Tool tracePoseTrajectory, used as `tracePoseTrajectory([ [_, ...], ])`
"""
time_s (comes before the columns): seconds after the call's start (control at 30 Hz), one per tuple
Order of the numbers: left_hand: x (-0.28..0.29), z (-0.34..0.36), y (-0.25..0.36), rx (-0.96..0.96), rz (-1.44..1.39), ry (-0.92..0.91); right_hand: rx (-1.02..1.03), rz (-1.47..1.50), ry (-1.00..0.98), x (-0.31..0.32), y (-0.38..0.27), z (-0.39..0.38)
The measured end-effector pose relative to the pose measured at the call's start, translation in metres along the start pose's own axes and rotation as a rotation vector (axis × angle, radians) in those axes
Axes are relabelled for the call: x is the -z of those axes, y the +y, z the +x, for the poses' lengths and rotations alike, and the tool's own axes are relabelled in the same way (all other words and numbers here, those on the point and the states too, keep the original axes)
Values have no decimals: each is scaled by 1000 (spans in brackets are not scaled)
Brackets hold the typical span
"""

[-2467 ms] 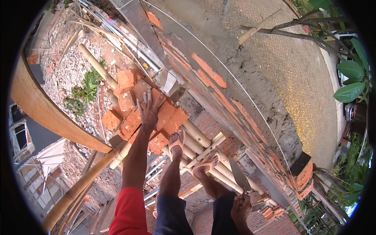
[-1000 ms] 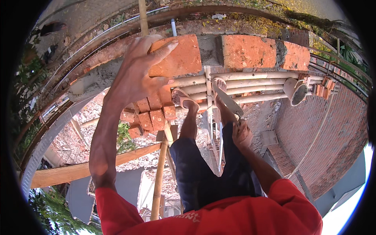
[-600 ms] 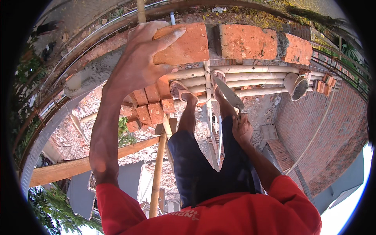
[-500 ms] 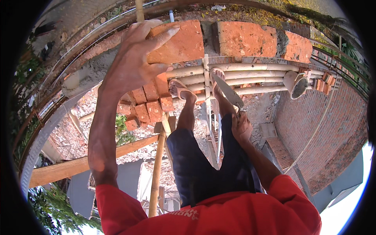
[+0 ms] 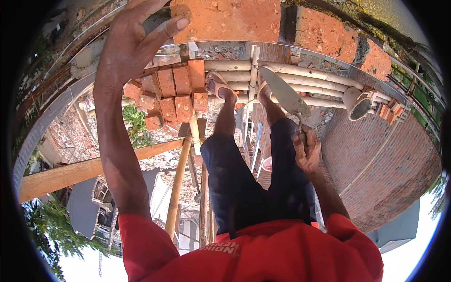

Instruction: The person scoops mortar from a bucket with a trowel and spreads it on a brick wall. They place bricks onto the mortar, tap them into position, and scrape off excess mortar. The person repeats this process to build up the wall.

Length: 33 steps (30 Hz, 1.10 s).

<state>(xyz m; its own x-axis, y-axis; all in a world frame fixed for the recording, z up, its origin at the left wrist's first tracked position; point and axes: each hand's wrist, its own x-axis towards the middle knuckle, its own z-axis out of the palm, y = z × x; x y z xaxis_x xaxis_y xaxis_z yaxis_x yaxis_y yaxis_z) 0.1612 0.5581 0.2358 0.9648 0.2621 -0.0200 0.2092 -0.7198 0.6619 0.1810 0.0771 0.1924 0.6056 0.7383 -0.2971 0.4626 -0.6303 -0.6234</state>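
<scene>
At the upper left, my left hand [image 5: 129, 44] is at the left end of an orange brick [image 5: 225, 21] on top of the wall. Its thumb is stretched out across the brick's left edge, apart from the fingers, which run up past the picture's top edge. In front of my right thigh, my right hand [image 5: 308, 150] is closed around the handle of a pointed trowel [image 5: 285, 94]. The blade points up and left, over my right foot, with grey smears near its handle end.
Further right along the wall are two more bricks [image 5: 324, 33] [image 5: 377, 60], with mortar between them. I stand on bamboo poles [image 5: 300, 80]. Stacked bricks [image 5: 174, 94] lie left of my feet; a mortar-smeared bucket [image 5: 358, 103] is on the right. A brick wall [image 5: 383, 162] rises beyond.
My left hand has slid off the brick's face toward its left end. The trowel blade has turned to show more of its flat side. The whole view has shifted.
</scene>
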Motion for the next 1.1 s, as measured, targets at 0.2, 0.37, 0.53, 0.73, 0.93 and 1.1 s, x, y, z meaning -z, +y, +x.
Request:
tracePoseTrajectory([
  [0.2, 4, -28, -14, 202, 293, -291, -399, 270, -127, 87, -72, 38],
  [0.37, -31, -39, -16, -108, 480, 93, -172, 383, 90, 107, -124, 102],
  [0.53, -70, -47, -21, -115, 393, 379, -68, 388, 197, 104, -149, 135],
  [0.73, -83, -44, -28, -98, 429, 493, 16, -295, 104, 75, -141, 153],
  [0.93, -77, -44, -22, -97, 429, 464, 244, -264, 243, 76, -152, 160],
  [1.1, -65, -43, -15, -63, 467, 331, -17, -80, 164, 77, -151, 155],
])
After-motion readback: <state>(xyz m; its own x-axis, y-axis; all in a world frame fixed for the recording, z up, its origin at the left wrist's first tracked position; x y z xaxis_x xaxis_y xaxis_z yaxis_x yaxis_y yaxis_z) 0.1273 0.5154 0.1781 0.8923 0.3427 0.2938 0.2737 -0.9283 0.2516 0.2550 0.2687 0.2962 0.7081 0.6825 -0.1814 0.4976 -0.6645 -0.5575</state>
